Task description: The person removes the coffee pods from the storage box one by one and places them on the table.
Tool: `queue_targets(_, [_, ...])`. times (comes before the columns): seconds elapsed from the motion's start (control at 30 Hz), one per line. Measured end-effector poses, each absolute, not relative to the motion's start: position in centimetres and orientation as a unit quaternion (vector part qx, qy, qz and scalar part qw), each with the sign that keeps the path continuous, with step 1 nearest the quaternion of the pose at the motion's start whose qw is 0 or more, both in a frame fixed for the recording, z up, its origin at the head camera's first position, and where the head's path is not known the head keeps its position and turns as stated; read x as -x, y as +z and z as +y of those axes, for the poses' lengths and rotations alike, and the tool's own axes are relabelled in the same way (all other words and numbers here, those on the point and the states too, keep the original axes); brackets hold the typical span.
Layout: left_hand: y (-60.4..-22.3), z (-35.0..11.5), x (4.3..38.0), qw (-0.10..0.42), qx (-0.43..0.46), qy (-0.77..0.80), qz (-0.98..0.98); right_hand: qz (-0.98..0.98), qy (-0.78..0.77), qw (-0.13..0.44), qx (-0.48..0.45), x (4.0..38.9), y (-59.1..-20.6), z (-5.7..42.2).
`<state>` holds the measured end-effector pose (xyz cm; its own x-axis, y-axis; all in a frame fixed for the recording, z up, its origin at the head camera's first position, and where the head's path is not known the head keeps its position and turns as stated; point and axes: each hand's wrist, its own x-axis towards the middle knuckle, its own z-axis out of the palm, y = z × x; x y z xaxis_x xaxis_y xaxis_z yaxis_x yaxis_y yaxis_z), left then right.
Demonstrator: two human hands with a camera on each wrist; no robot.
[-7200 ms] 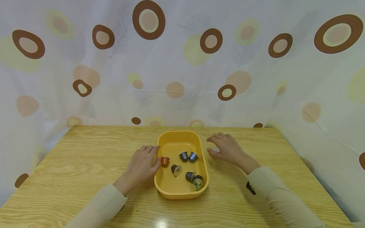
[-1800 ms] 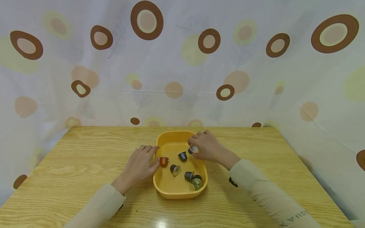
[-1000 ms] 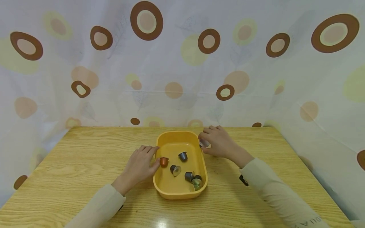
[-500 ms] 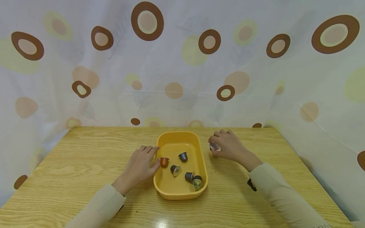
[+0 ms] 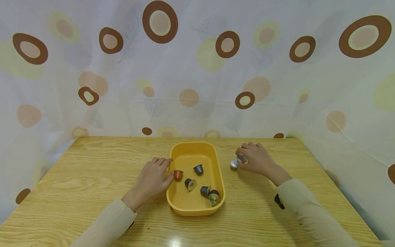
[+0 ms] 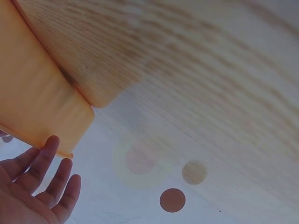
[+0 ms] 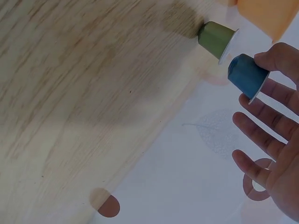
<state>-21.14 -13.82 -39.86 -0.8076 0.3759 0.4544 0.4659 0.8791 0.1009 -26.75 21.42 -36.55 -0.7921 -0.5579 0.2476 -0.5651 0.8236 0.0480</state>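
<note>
My right hand [image 5: 257, 160] pinches a blue coffee capsule [image 7: 246, 76] between thumb and fingers, its pale lid facing up in the head view. Right beside it a green coffee capsule [image 7: 216, 39] stands on the table, lid up. Whether the blue one touches the table cannot be told. My left hand [image 5: 151, 180] rests on the left rim of a yellow plastic tub [image 5: 182, 208], its relaxed fingers [image 6: 63, 175] touching the edge. Near the left thumb, inside the tub, lies an orange capsule [image 5: 178, 175].
Several more capsules lie in the tub: a blue-grey one [image 5: 199, 169], a black one with a pale lid [image 5: 191, 184], and a cluster in the near right corner, including a dark one [image 5: 205, 191]. A patterned sheet [image 5: 189, 120] hangs behind the wooden table [image 5: 102, 164].
A blue capsule has left the tub in my right hand, carried over the right rim to beside the green capsule. The left hand has stayed at the rim.
</note>
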Motion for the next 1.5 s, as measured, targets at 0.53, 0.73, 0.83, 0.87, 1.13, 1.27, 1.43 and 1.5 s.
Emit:
queue_targets(0.53, [-39.9,-13.9,21.1,0.215,0.223,-0.105,-0.945,-0.957,0.006,0.108,-0.268,27.0,-37.9,23.3])
queue_targets(0.73, [-39.9,-13.9,21.1,0.209,0.22,-0.103,-0.947,-0.96,0.006,0.097,-0.264,27.1,-38.6,23.5])
queue_targets(0.83, [-39.9,-13.9,21.1,0.208,0.219,-0.105,-0.947,-0.959,0.008,0.099,-0.267,27.2,-38.9,23.7])
queue_targets(0.87, [-39.9,-13.9,21.1,0.208,0.219,-0.105,-0.948,-0.958,0.009,0.099,-0.268,27.3,-39.1,23.7])
queue_targets(1.13, [-39.8,-13.8,21.0,0.209,0.223,-0.108,-0.946,-0.958,0.008,0.1,-0.269,27.3,-39.3,23.8])
queue_targets(1.27, [-39.8,-13.9,21.0,0.214,0.225,-0.109,-0.944,-0.959,0.008,0.096,-0.265,27.2,-39.2,23.7])
queue_targets(1.43, [-39.8,-13.9,21.0,0.215,0.226,-0.109,-0.944,-0.961,0.009,0.094,-0.26,27.2,-39.4,23.7])
queue_targets(1.5, [-39.8,-13.9,21.1,0.214,0.225,-0.107,-0.944,-0.961,0.01,0.095,-0.26,27.2,-39.4,23.7])
